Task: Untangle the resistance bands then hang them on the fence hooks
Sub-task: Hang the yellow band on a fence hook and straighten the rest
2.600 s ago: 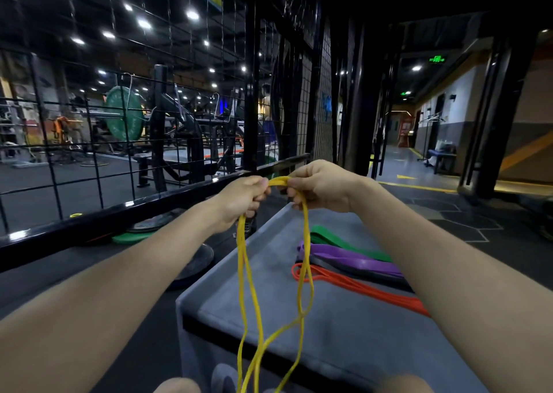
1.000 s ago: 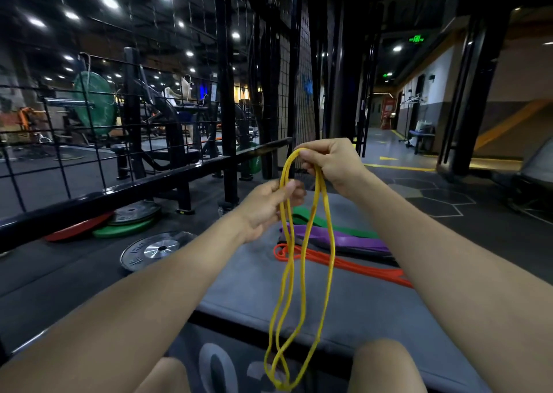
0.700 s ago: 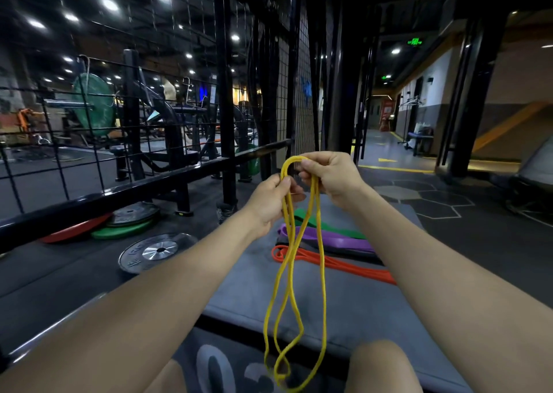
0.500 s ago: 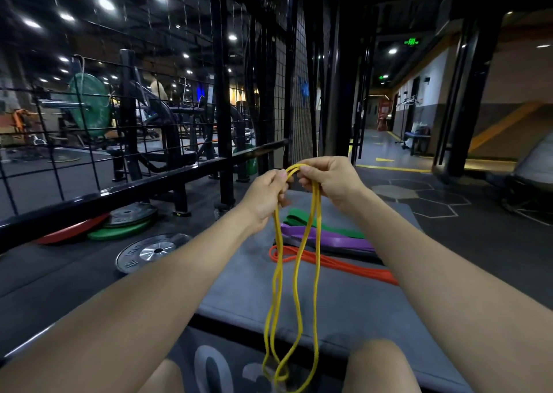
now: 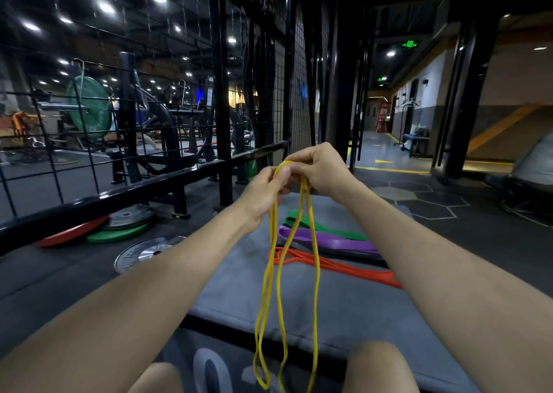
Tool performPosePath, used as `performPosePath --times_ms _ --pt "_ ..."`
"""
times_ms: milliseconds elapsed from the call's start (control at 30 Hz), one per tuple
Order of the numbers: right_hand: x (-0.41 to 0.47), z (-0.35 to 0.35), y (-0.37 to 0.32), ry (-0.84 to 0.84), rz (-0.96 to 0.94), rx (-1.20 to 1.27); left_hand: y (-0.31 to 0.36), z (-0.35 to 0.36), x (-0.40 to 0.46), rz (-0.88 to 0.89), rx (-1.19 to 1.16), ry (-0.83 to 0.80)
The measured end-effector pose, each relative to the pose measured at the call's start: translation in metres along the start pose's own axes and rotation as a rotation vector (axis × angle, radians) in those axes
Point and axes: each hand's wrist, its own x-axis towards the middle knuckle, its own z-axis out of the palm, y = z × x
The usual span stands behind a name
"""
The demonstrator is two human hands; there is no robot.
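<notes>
Nearest, the doubled loops of the yellow resistance band [image 5: 270, 288] hang free over the grey padded bench [image 5: 344, 309]; its top is pinched by both grips, left hand [image 5: 263, 196] and right hand [image 5: 321, 169], close together. Untangling appears unfinished: the strands must be separated, then carried to the wire fence [image 5: 98, 117] at far left.

Bands [image 5: 329, 240] on mat [image 5: 233, 276], fence [image 5: 89, 123] left

Gym: weight plates [image 5: 128, 223], wire fence [image 5: 89, 129]
</notes>
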Motion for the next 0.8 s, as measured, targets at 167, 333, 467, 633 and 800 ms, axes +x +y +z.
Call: performPosePath --times_ms 167,333,467,633,800 --pt "0.004 -0.001 -0.006 0.093 0.062 0.15 -0.003 0.017 -0.017 -0.049 -0.183 -0.193" --pt "0.003 -0.016 0.006 0.261 0.115 0.26 -0.019 0.016 -0.025 -0.184 0.073 -0.339" --pt "-0.004 -0.039 0.028 0.465 0.293 0.457 -0.044 -0.014 -0.026 -0.221 0.346 -0.349" --pt "-0.018 -0.051 0.06 0.629 0.433 0.565 -0.077 -0.061 -0.028 -0.238 0.818 -0.373" --pt "-0.031 -0.027 0.096 0.621 0.535 0.707 -0.056 -0.103 -0.003 -0.102 1.175 -0.261"
